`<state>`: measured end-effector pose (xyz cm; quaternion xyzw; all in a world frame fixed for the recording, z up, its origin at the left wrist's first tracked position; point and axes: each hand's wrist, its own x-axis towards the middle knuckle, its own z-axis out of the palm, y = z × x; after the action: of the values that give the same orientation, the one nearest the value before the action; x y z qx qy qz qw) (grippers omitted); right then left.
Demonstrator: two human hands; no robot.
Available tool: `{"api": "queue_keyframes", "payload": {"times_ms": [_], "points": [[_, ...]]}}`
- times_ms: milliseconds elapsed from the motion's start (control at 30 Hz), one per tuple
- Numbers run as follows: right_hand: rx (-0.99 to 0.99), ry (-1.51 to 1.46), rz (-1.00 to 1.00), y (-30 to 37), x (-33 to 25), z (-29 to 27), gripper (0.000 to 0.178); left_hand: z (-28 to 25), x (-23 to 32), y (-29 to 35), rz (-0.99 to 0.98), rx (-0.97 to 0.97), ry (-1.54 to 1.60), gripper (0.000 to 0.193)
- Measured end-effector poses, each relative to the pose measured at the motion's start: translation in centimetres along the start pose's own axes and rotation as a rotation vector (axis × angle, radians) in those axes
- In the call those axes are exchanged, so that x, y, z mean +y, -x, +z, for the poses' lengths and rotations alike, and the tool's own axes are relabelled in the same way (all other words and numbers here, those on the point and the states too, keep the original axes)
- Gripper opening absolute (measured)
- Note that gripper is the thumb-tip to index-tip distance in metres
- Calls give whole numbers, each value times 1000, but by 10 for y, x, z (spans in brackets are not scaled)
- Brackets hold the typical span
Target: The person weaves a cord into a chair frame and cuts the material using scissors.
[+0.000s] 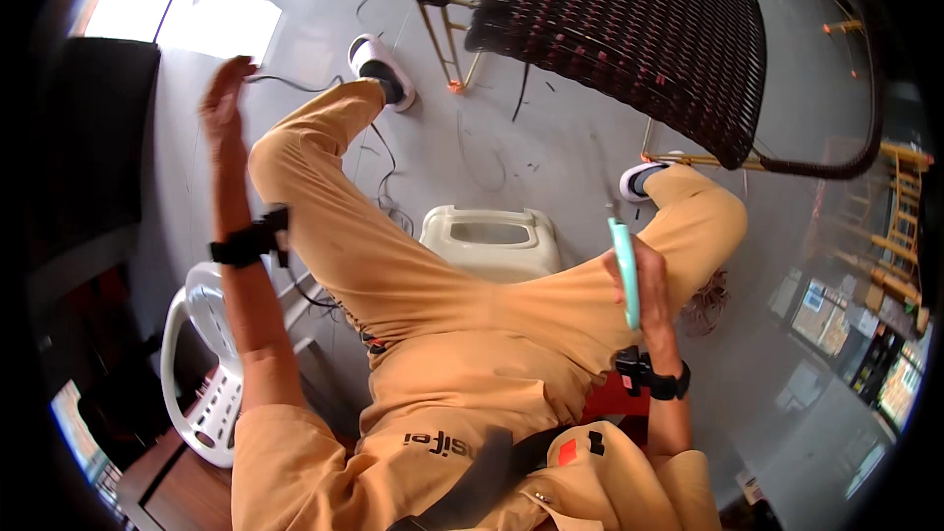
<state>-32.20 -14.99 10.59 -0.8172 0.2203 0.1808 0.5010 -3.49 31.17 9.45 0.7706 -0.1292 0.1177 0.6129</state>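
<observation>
My left hand (225, 103) is raised at the left, over the floor beyond my left knee. Its slightly blurred fingers look stretched and curved at the tips, with nothing visible in them. A dark strip (295, 86) shows beside the fingertips; whether they touch cannot be told. In my right hand (644, 280), above my right thigh, is a mint-green utility knife (625, 273), its narrow tip pointing away from me. Ahead of me stands a chair with a dark woven seat (619, 29) and gold-coloured legs.
A cream plastic stool (492, 241) stands between my legs. Dark scraps and cords (385, 162) litter the grey floor. To my left are a white plastic chair (205, 364) and a brown table (182, 487). Bare chair frames (900, 226) stand at the far right.
</observation>
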Motion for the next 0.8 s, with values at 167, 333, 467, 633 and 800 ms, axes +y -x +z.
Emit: {"api": "queue_keyframes", "payload": {"times_ms": [167, 333, 467, 633, 800], "points": [[440, -357, -85, 61, 19, -25, 18, -107, 46, -61, 8, 152, -215, 25], [947, -654, 76, 134, 48, -33, 19, -47, 102, -4, 145, -165, -620, 44], [1243, -745, 144, 201, 49, -42, 18, 39, 79, -15, 8, -178, -417, 43], [1975, -672, 454, 350, 41, -35, 16, 146, 71, -23, -15, -410, -246, 44], [1818, -271, 1141, 488, 68, -14, 37, 178, 75, -29, -8, -484, -189, 45]]}}
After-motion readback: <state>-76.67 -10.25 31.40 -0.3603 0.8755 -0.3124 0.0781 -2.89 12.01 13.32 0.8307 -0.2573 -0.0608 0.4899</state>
